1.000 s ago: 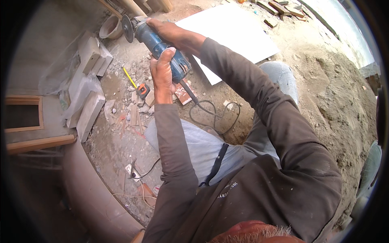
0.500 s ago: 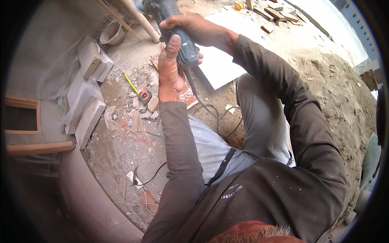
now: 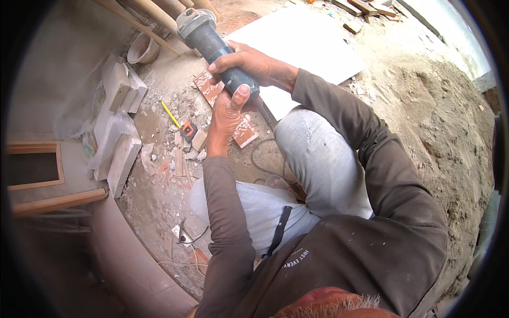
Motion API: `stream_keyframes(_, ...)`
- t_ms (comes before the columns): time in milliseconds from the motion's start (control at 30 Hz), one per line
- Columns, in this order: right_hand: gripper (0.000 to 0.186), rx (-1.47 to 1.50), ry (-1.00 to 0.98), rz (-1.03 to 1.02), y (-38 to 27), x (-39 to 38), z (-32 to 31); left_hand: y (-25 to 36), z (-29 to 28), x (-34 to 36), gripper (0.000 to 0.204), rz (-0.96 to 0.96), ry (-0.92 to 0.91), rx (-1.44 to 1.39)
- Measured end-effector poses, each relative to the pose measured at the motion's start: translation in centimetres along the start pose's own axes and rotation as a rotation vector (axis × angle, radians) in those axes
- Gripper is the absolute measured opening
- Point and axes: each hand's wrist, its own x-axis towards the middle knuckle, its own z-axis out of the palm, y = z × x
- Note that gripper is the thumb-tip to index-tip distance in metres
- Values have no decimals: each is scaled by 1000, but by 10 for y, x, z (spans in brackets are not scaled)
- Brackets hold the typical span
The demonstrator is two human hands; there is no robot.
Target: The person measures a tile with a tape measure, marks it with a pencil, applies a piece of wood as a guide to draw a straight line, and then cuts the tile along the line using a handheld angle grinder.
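Note:
A blue-black angle grinder [image 3: 209, 45] with a grey metal head is held up in front of me, tilted away toward the upper left. Around the middle of its body wraps my right hand [image 3: 257, 64], closed, thumb on top. My left hand [image 3: 227, 119] grips the rear end from the left, its thumb up along the casing and its other fingers mostly hidden. From the rear end a dark cord runs down past my knee. Below lie a reddish-brown piece with white smears [image 3: 245, 132] and, to the right, a large white sheet [image 3: 313, 50].
To the left, an orange-black tape measure [image 3: 187, 130] with its yellow blade out lies among rubble. Pale slabs [image 3: 123, 159] lean near the wall beside a bucket [image 3: 143, 49]. A socket strip [image 3: 182, 236] sits nearer me; rough sand [image 3: 424, 122] rises to the right.
The grinder and both hands have come lower in the view, bringing its grey head into sight. My raised knee has shifted left, and more of the white sheet shows.

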Motion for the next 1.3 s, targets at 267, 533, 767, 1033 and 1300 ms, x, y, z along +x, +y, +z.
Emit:
stream_keyframes(267, 72, -655, 358, -63, 58, 14, -96, -81, -26, 15, 58, -408, -32, 807)
stream_keyframes(533, 71, -1184, 433, 92, 91, 50, -140, -197, -16, 21, 52, -512, 25, 835)
stream_keyframes(767, 79, -1317, 625, 41, 117, 90, -201, -200, 67, 49, 47, -698, 209, 253)
stream_keyframes(1033, 76, -1326, 721, 66, 153, 136, -244, -219, 75, 52, 35, -804, 346, -298)
stream_keyframes(1300, 71, -1338, 732, 62, 162, 164, -263, -222, 72, 52, 32, -801, 332, -242)
